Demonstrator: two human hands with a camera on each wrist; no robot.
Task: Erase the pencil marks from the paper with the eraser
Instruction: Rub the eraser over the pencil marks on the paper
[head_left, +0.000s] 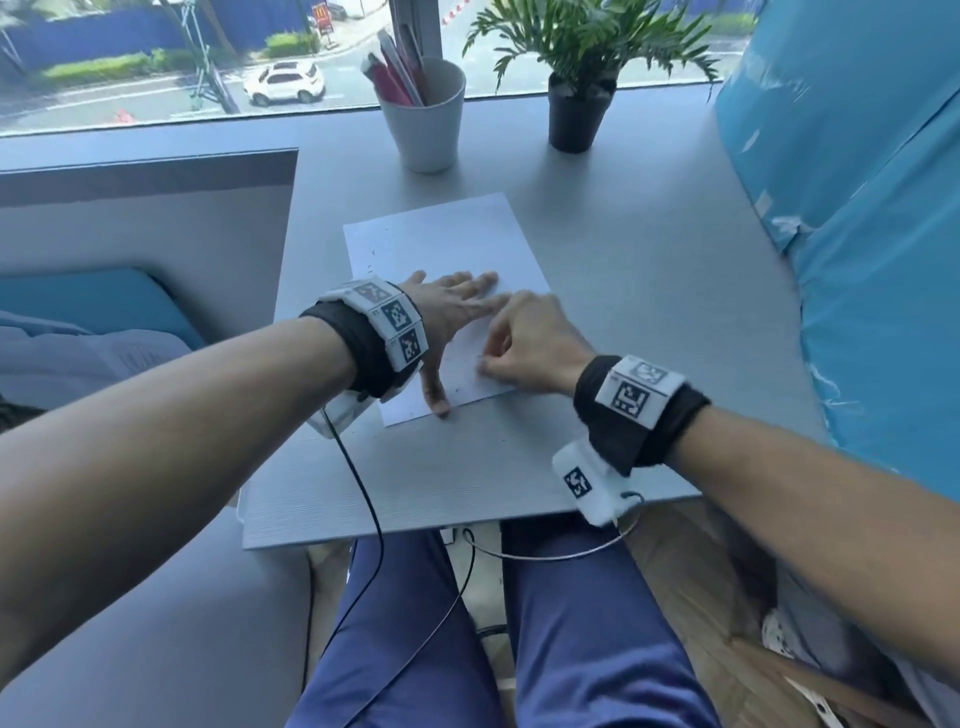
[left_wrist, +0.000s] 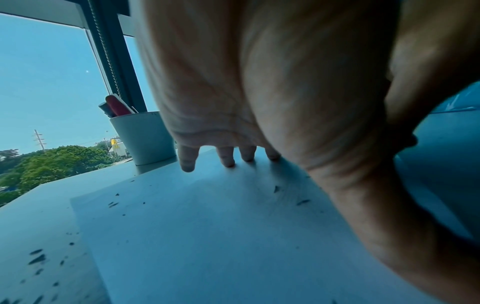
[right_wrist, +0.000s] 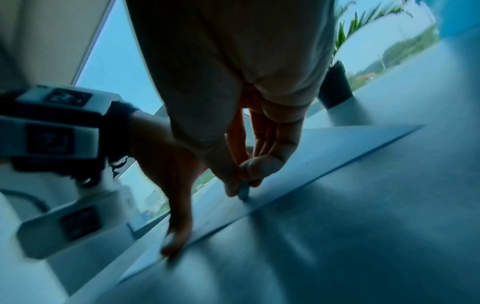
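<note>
A white sheet of paper (head_left: 441, 244) lies on the grey table (head_left: 623, 291), with dark eraser crumbs scattered on it. My left hand (head_left: 447, 312) lies flat on the sheet, fingers spread, thumb near the sheet's near edge. My right hand (head_left: 524, 343) pinches a small pale eraser (right_wrist: 244, 192) between thumb and fingertips, its tip pressed on the paper (right_wrist: 324, 148) near the near edge. In the left wrist view the straight fingers (left_wrist: 226, 158) press on the paper (left_wrist: 207, 226). In the head view the eraser is hidden by my right hand.
A pale cup (head_left: 423, 114) holding pens stands at the back of the table, a potted plant (head_left: 579, 111) to its right. Blue plastic sheeting (head_left: 857, 234) borders the right side. Eraser crumbs (left_wrist: 37, 259) lie on the table left of the sheet. Cables hang below the near edge.
</note>
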